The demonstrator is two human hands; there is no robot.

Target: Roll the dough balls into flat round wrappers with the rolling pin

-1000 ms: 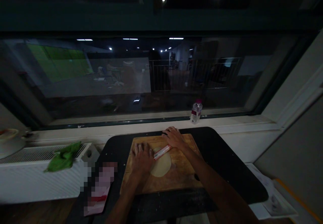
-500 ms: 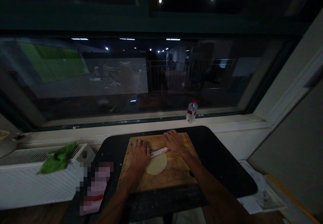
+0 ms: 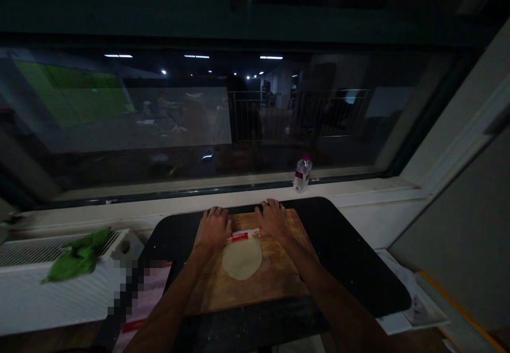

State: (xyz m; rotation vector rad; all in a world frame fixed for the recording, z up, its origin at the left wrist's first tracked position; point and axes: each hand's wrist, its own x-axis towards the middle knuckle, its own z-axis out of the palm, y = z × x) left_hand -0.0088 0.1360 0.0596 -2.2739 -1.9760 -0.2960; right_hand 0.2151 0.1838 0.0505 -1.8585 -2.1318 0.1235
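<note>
A flat, round sheet of pale dough (image 3: 242,260) lies on a wooden board (image 3: 279,284). Across the dough's far edge runs a rolling pin (image 3: 246,234) with a red-and-white printed wrapping on its middle. My left hand (image 3: 215,227) covers its left end, fingers curled over it and pointing away from me. Over the right end rests my right hand (image 3: 272,219), its fingers bent around it too. Both ends of the pin are hidden under my hands.
The board sits on a black table (image 3: 346,257). A water bottle (image 3: 303,174) stands on the window ledge behind. To the left are a pink packet (image 3: 149,294) and a radiator (image 3: 79,302) with a green cloth (image 3: 77,257) on it. Papers (image 3: 414,300) lie at the right.
Both hands have moved slightly away from me with the rolling pin, which has turned so another side of its wrapping shows. More of the dough is uncovered. The camera view has shifted a little.
</note>
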